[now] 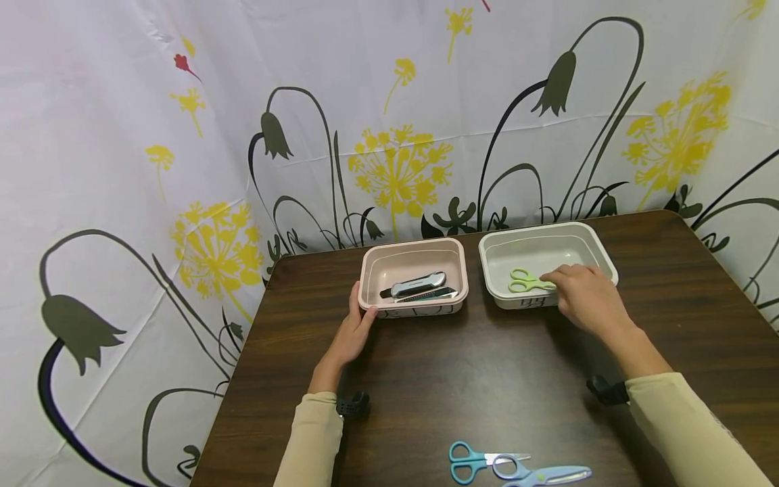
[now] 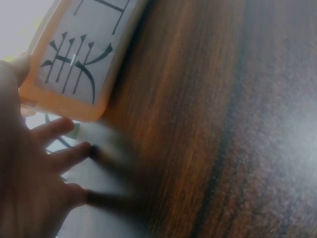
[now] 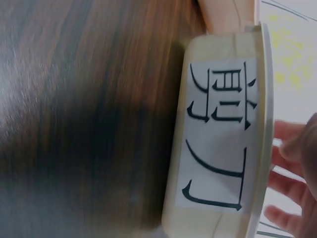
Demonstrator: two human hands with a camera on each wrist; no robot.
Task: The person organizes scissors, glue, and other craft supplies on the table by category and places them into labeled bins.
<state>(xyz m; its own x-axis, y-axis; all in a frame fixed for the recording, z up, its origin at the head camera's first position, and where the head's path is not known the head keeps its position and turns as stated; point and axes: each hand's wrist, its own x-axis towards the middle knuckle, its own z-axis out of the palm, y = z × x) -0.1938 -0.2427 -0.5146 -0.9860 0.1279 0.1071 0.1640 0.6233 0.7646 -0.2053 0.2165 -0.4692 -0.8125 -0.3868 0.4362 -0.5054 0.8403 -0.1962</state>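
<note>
A pink box [image 1: 414, 251] stands near the back of the table; a grey-blue utility knife [image 1: 418, 284] and a dark one [image 1: 432, 295] lie inside. My left hand [image 1: 351, 333] holds its front left corner, thumb at the front rim; in the left wrist view the other fingers [image 2: 72, 156] spread beside it. To its right is a whitish box [image 1: 541, 237]. Over its inside, my right hand [image 1: 587, 301] pinches the far end of green scissors [image 1: 526, 281], handle loops pointing left. The blades are hidden by the hand. In the right wrist view, fingers [image 3: 287, 186] reach behind the rim.
Teal-handled scissors [image 1: 467, 463] and light blue scissors [image 1: 548, 475] lie at the table's near edge, close together. A label with characters [image 3: 218, 134] is on the whitish box's front. A flower-patterned curtain [image 1: 389, 81] hangs behind the dark wooden table [image 1: 426, 379].
</note>
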